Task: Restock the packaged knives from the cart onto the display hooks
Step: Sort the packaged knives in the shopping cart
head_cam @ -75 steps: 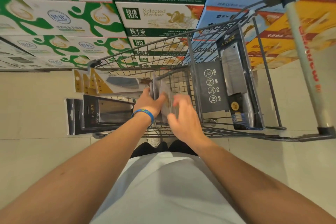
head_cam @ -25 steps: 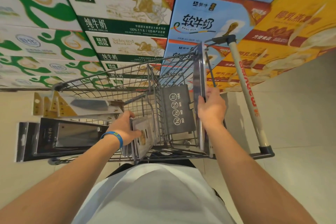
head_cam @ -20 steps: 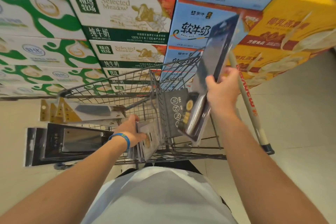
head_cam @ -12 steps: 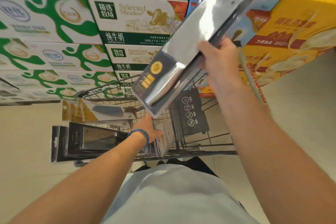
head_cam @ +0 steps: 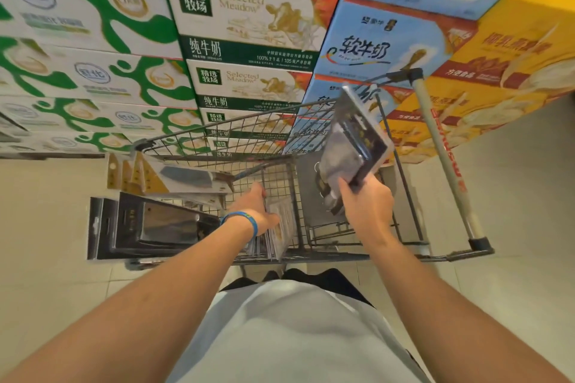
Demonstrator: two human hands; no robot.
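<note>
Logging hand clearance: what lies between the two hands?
Head view: upright packaged knives and the cart's wire divider separate left hand from right hand.

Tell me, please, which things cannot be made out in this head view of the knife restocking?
Display hooks: none in the head view; they lie beyond its edges.
Packaged knife gripped by the right hand: motion blur makes its print unreadable.
Left hand: its fingers are hidden among the upright packs in the cart, so its grip is unclear.
Black packs: labels too small, with glare.
</note>
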